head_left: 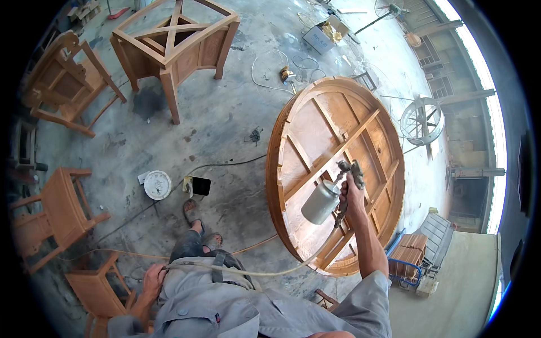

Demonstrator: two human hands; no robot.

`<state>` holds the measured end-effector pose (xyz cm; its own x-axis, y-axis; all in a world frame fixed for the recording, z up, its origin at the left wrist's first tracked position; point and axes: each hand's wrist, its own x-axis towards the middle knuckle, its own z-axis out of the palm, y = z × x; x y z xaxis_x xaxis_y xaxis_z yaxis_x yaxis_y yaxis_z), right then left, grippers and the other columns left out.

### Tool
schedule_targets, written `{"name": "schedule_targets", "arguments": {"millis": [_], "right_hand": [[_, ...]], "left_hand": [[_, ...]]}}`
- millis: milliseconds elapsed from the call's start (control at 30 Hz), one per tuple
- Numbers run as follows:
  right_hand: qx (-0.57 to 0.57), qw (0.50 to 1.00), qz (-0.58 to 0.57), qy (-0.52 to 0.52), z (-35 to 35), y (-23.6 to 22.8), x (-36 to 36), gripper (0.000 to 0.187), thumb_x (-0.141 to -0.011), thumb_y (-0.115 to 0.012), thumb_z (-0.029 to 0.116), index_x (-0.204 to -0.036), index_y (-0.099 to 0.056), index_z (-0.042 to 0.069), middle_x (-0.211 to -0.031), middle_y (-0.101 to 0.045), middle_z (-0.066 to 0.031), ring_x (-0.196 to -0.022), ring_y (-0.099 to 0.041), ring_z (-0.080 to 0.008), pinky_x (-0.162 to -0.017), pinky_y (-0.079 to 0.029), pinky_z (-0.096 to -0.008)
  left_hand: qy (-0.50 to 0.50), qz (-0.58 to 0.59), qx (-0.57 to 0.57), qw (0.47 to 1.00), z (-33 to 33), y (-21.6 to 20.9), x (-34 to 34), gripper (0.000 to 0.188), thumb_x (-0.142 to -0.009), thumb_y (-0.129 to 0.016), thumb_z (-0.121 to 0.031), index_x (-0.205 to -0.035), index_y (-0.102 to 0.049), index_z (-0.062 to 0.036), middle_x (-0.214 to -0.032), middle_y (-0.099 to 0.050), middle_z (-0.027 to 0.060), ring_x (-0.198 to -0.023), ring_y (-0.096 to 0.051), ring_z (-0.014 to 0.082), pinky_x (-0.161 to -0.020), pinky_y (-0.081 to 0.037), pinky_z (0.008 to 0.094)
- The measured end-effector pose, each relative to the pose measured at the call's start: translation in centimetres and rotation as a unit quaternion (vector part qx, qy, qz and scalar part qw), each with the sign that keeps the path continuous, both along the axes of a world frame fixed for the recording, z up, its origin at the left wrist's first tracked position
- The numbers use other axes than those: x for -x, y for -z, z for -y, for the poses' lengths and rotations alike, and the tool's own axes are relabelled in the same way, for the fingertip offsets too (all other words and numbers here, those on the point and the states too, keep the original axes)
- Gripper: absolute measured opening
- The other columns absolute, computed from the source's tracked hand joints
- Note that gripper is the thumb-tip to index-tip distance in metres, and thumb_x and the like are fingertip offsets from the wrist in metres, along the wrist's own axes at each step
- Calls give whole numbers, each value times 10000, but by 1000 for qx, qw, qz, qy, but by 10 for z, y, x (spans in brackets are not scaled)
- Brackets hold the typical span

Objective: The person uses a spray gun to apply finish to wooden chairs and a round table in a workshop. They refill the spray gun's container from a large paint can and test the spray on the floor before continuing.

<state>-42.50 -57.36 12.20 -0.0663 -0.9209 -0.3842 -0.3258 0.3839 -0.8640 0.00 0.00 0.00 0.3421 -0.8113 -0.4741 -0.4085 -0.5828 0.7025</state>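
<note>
My right hand (352,196) grips a spray gun (320,204) with a grey metal cup hanging from it. The gun is over the underside of a large round wooden tabletop (301,138), which has a thick rim and crossing wooden battens. From the gun a pale air hose (270,274) loops across my body toward my left side. There my left hand (152,280) is closed on the hose beside my waist. Whether any spray leaves the nozzle, I cannot tell.
Wooden chairs (62,211) stand along the left, with a wooden table base (174,50) farther off. A white bucket (158,185) sits near my feet. A dark hose (231,164) crosses the concrete floor. Beyond the tabletop are a round metal fan (422,121) and a loaded blue cart (407,260).
</note>
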Motion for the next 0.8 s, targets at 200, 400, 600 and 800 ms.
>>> {"name": "schedule_targets", "arguments": {"millis": [200, 400, 600, 800], "right_hand": [[163, 982, -33, 85, 132, 13, -11, 304, -1022, -654, 363, -988, -603, 66, -707, -569, -19, -560, -547, -93, -402, -422, -231], [-20, 997, -65, -40, 115, 2, 28, 331, -990, -704, 360, -759, -558, 172, -565, -416, 70, -435, -386, -52, -383, -334, -243], [-34, 993, -31, -105, 23, 61, 19, 584, -1019, -564, 555, -1277, -645, 38, -1009, -674, -75, -828, -614, -132, -605, -496, -303], [-36, 880, -30, -473, -38, 0, -68, 497, -1056, -551, 464, -1275, -634, 26, -1085, -715, -120, -701, -567, -59, -485, -307, -190]], "left_hand": [[-12, 5, 16, 1000, 52, 6, -2, 230, -915, -676, -116, -1123, -722, -29, -1041, -709, 201, -983, -667, 392, -874, -526, 447], [-74, 72, 37, 994, 66, -3, 48, 206, -919, -677, -150, -1087, -732, -45, -1009, -706, 159, -953, -664, 379, -848, -522, 456], [-148, 289, 51, 945, 117, 40, 70, 193, -928, -626, -138, -1086, -685, -44, -1135, -648, 116, -1099, -581, 328, -949, -455, 440], [-478, 45, -101, 871, 62, 48, 245, 216, -952, -583, -191, -1049, -694, -33, -1137, -699, 208, -1103, -636, 413, -931, -503, 500]]}}
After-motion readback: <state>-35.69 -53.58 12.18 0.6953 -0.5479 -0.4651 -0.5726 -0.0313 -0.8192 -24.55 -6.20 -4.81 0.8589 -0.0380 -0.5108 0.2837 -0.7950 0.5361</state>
